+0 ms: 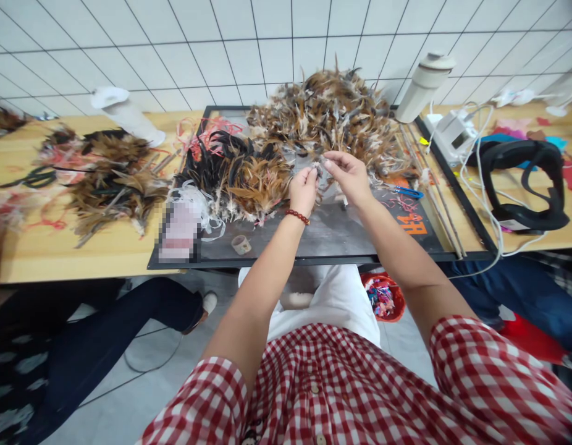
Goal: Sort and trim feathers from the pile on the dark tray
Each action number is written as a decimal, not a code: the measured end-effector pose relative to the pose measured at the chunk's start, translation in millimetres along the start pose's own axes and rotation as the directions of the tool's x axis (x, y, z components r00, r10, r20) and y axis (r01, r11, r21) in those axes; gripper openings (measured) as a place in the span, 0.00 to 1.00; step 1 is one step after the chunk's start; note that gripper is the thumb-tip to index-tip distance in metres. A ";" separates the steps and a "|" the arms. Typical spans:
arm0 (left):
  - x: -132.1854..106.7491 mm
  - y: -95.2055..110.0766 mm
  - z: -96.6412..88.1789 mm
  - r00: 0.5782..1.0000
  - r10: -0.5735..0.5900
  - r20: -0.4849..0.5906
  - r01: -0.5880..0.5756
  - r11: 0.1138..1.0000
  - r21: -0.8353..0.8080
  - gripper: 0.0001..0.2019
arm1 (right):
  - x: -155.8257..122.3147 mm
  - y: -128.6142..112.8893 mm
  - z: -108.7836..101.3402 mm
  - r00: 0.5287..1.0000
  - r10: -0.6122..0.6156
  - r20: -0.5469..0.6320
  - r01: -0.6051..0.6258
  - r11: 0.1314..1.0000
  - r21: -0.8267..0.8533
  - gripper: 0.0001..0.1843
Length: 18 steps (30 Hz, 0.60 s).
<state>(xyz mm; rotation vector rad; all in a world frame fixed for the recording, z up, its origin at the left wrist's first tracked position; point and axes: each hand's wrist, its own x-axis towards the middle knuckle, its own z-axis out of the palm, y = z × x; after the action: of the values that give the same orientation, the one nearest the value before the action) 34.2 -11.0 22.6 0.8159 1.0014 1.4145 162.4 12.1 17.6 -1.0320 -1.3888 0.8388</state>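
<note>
My left hand (303,190), with a beaded bracelet (298,216) at its wrist, is closed in a pinch on a small feather (317,168). Close by on its right, my right hand (351,176) has thumb and forefinger drawn together near the feather. Whatever those fingers hold is too small to make out. Behind both hands rises a large heap of brown and grey feathers (320,114). To the left of my left hand lies a pile of brown and black feathers (256,179). All of this rests on a dark board with a black frame (286,262).
Blue-handled snips (406,191) and thin sticks (437,204) lie at the right, near a bottle (425,86). A tape roll (241,245) and white ribbon (197,204) are at the left. Further right are a power strip (456,133) with cables and a black headset (522,185). People sit either side.
</note>
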 end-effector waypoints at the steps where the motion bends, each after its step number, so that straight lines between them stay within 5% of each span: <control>1: -1.1 0.0 0.1 1.000 0.002 0.025 -0.002 1.000 0.013 0.15 | 0.2 -1.2 -0.7 1.000 0.004 0.017 -0.004 1.000 0.014 0.36; 8: -7.2 -0.2 0.4 0.975 -0.019 0.220 0.008 0.999 0.054 0.20 | -3.3 -11.5 -1.5 0.994 0.059 0.096 -0.073 0.987 0.142 0.34; 18: -5.9 -1.3 1.1 0.964 -0.143 0.224 0.140 0.990 0.030 0.20 | -6.2 -10.3 5.8 0.978 0.154 0.143 -0.180 0.964 0.193 0.35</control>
<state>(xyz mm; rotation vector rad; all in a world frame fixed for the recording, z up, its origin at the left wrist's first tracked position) 36.3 -16.7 22.2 0.8764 0.8764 1.1655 155.2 3.2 24.4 -0.9575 -1.3012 1.1659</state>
